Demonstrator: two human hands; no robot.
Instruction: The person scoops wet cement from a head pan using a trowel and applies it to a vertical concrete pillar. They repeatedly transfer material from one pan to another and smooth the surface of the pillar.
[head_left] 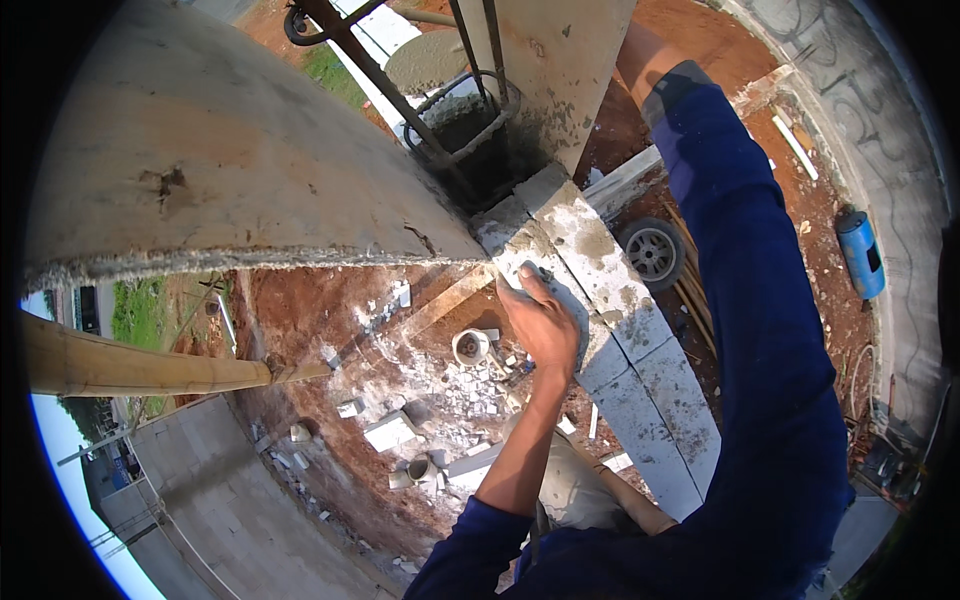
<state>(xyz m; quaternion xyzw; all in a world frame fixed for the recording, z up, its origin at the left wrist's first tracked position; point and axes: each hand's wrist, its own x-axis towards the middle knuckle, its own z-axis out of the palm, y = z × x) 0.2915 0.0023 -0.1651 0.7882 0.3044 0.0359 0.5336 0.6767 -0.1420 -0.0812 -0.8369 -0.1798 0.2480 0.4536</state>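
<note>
My left hand (545, 325) rests on the near-left edge of a pale block wall (655, 400), thumb and fingers apart and stretched toward the foot of a column form. Beside its fingertips is the lower edge of a large, cement-stained board (240, 170). My right arm reaches far up and right. The right hand (640, 60) passes behind a second upright board (565, 80), its fingers hidden. Between the two boards stand rusty reinforcing bars (370, 60) with bent stirrups, above a dark gap. Grey mortar smears mark the blocks.
A bamboo pole (150, 360) crosses at left. Below lie red soil, white block rubble (390, 430), a round bucket (470, 347) and a wheel (652, 253). A blue drum (860, 255) stands near the grey wall at right. Wet mortar (430, 62) lies beyond the bars.
</note>
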